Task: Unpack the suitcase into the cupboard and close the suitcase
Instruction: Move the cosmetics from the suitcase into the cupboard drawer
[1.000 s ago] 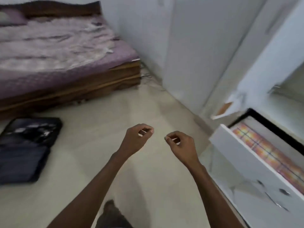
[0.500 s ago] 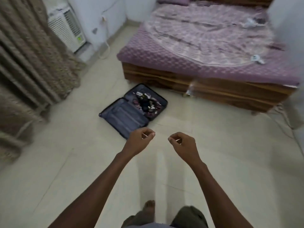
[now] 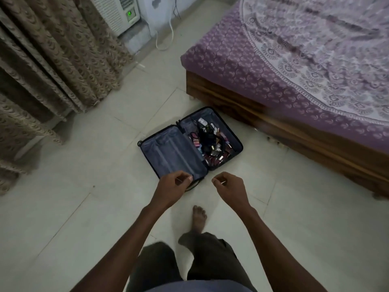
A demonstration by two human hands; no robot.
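Note:
A dark suitcase (image 3: pixel 172 152) lies open flat on the tiled floor, close to the bed's corner. Its left half shows bare grey-blue lining. Its right half holds a heap of small items (image 3: pixel 212 144), mostly little pink and dark cosmetic pieces with a black cord across them. My left hand (image 3: pixel 172 188) hovers in front of the suitcase's near edge, fingers loosely curled, holding nothing. My right hand (image 3: pixel 230 188) is held beside it to the right over the floor, also loosely curled and empty. The cupboard is out of view.
A low wooden bed (image 3: pixel 294 60) with a purple patterned cover fills the right side. Brown curtains (image 3: pixel 52 60) hang on the left, and a white air unit (image 3: pixel 117 13) with a trailing cord stands at the back. My bare foot (image 3: pixel 199 218) steps on the pale tiles.
The view has swung from the cupboard drawer to the suitcase, which is now much closer and centred. Both hands keep the same loosely curled pose.

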